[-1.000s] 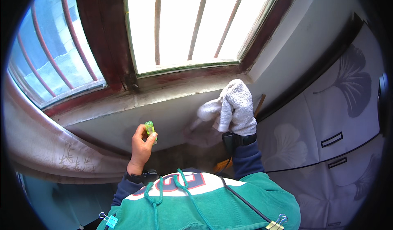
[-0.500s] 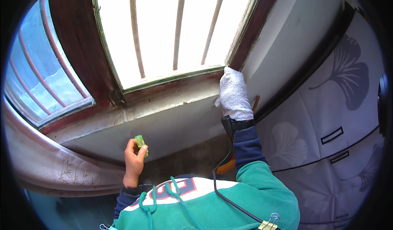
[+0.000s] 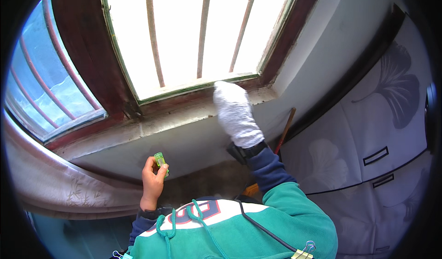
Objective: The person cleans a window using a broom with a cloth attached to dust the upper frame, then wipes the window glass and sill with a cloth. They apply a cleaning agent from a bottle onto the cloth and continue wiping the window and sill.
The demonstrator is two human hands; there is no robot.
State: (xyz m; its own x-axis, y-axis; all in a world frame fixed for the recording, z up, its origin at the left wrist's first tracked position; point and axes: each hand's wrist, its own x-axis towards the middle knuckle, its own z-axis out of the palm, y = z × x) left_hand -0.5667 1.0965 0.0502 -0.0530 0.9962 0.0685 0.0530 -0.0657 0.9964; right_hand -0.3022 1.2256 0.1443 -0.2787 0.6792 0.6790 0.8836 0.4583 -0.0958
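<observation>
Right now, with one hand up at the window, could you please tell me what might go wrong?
The left hand pinches a small, translucent green plastic object, which could slip and drop. The white, fluffy cloth covers and hides the right hand by the lower edge of the dark red wooden window frame, so it might snag on the worn wood there.

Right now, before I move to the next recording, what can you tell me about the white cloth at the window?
The white cloth looks like soft, fuzzy towelling. It covers the right hand like a mitt, hiding the fingers, with a rounded far end and shallow creases toward the wrist. It points up and slightly left, its tip overlapping the lower window frame in the picture; whether it presses there, I cannot tell. Its near edge meets the black wrist strap.
</observation>
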